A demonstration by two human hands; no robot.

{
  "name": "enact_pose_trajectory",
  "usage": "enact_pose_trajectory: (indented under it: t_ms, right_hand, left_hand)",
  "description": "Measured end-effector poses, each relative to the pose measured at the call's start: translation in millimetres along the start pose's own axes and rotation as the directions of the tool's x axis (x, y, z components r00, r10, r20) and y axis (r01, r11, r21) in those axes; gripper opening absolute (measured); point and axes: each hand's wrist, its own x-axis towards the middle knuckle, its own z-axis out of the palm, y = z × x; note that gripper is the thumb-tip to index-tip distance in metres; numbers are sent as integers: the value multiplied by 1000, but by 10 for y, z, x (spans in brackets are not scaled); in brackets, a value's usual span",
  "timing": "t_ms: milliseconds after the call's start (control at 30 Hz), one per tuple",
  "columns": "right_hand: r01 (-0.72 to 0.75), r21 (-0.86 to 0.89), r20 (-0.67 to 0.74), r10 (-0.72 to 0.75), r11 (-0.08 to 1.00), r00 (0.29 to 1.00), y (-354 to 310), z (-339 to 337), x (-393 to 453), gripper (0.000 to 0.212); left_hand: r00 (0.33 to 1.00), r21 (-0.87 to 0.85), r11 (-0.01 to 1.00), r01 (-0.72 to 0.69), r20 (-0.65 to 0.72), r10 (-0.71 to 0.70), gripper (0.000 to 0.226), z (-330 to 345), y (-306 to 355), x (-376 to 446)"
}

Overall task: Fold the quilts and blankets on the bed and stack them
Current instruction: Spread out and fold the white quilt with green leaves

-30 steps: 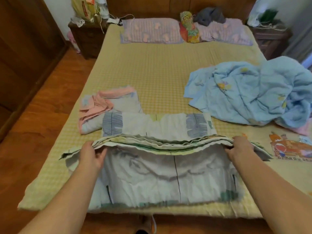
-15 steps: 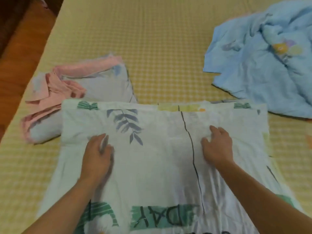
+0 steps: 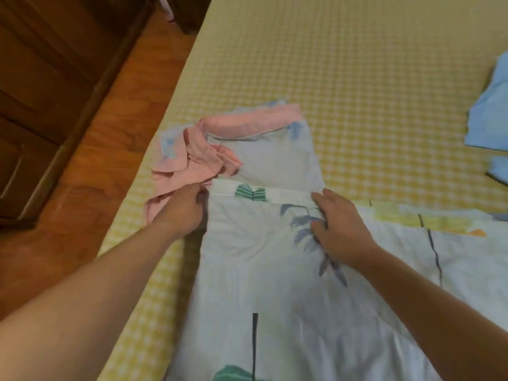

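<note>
bed (image 3: 343, 78) centre open | pink quilt (image 3: 220, 149) blocks far-L | blue blanket (image 3: 492, 119) far-R

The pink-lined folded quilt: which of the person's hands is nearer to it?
Left. The left hand is at the near edge of the pink-lined folded quilt, against its pink fabric. The right hand rests on the white leaf-print quilt, just short of it.
</note>
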Motion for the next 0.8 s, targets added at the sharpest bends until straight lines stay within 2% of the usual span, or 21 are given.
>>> enact_pose_trajectory:
  t_ms: [33, 67, 100, 133, 167, 200, 233, 267, 300, 367, 400, 433, 467, 500, 533, 567, 600, 633, 700, 733, 800]
  right_hand:
    - [-10, -16, 13, 10, 1000, 1000, -75, 64, 46, 59]
    - [-19, -34, 8, 19, 999, 1000, -146, 129, 78, 58]
    - [-28, -54, -15, 27, 998, 1000, -207, 198, 111, 57]
    - [-32, -70, -45, 29, 997, 999, -275, 268, 150, 58]
    - [-27, -80, -71, 21, 996, 997, -334, 338, 195, 61]
    - [-27, -88, -90, 19, 996, 996, -379, 395, 239, 65]
    - [-37, -101, -98, 27, 994, 995, -410, 443, 284, 68]
    - [-58, -118, -97, 47, 991, 994, -435, 479, 322, 70]
    - [-81, -139, -93, 69, 987, 993, -447, 510, 355, 72]
    - [-106, -201, -84, 90, 974, 992, -459, 578, 380, 73]
    - [-107, -224, -74, 93, 969, 993, -457, 609, 392, 74]
    - [-107, -237, -61, 95, 966, 994, -452, 625, 415, 75]
    - [-106, -244, -46, 97, 964, 994, -450, 624, 434, 75]
    - [-101, -247, -35, 95, 964, 995, -441, 620, 447, 75]
    - [-93, -245, -43, 85, 965, 995, -445, 602, 440, 73]
    - [-79, -231, -82, 61, 970, 995, -464, 566, 419, 69]
    - [-61, -204, -150, 30, 977, 988, -495, 515, 363, 63]
    - [-38, -172, -230, -2, 984, 973, -531, 464, 264, 56]
    - [9, -131, -340, -53, 991, 939, -592, 402, -53, 48]
    - [33, -126, -363, -77, 991, 929, -588, 399, -250, 47]
    - [59, -159, -347, -112, 985, 931, -458, 399, -639, 48]
  left_hand:
    - [997, 113, 994, 4, 74, -13, 42, -88, -128, 122]
    - [997, 257, 966, -7, 78, -13, 54, -178, -253, 236]
    - [999, 342, 939, 24, 24, -34, 63, -260, -383, 381]
    - [993, 384, 916, 117, -45, -108, 70, -339, -499, 515]
    - [961, 309, 910, 275, -116, -251, 74, -448, -575, 615]
    - [900, 158, 888, 432, -129, -415, 75, -524, -639, 723]
    - [840, 19, 843, 537, -99, -533, 75, -556, -674, 801]
    - [813, -36, 818, 575, -86, -576, 74, -536, -683, 837]
    - [841, 1, 848, 530, -135, -525, 73, -471, -690, 855]
    - [949, 159, 963, 217, -266, -170, 67, -308, -673, 779]
    - [977, 241, 969, 48, -212, 5, 64, -222, -688, 754]
    - [991, 304, 950, -68, -86, 99, 63, -142, -725, 765]
    - [997, 348, 934, -78, 50, 64, 63, -63, -756, 796]
    - [987, 367, 930, 28, 136, -83, 64, -12, -765, 818]
    - [957, 322, 926, 197, 141, -253, 65, 2, -728, 807]
    - [936, 245, 916, 319, 73, -345, 63, -7, -650, 763]
    - [936, 120, 929, 351, -54, -347, 60, -3, -523, 658]
    - [943, 7, 962, 275, -197, -268, 57, 19, -349, 490]
    - [928, -66, 997, -30, -372, 3, 53, 102, 110, -2]
    - [906, -35, 980, -194, -389, 166, 53, 202, 354, -277]
    - [818, 113, 862, -495, -274, 505, 57, 457, 769, -716]
